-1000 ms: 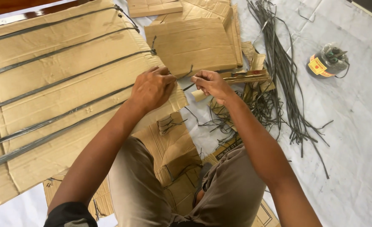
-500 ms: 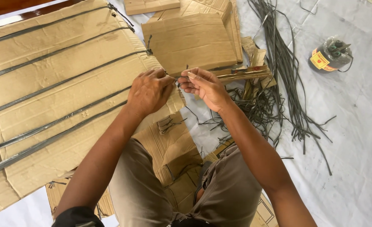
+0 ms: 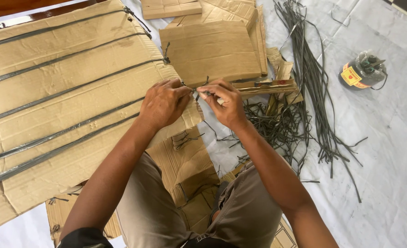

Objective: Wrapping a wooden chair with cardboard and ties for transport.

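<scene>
A large flat cardboard sheet (image 3: 52,105) lies at the left, crossed by several dark grey straps (image 3: 75,82). My left hand (image 3: 163,103) rests on the sheet's right edge and pinches the end of one strap. My right hand (image 3: 225,103) is just right of it, fingers closed on the other short dark strap end (image 3: 202,88). The two hands nearly touch at the sheet's edge.
More cardboard pieces (image 3: 210,48) lie behind the hands. A loose pile of dark straps (image 3: 304,82) spreads to the right on a white floor cover (image 3: 387,138). A dark spool with a yellow and red label (image 3: 360,72) sits far right. Cardboard scraps (image 3: 185,160) lie by my knees.
My right hand moved left from beside the scrap pile to meet my left hand at the sheet's edge, then turned its fingers over the strap end.
</scene>
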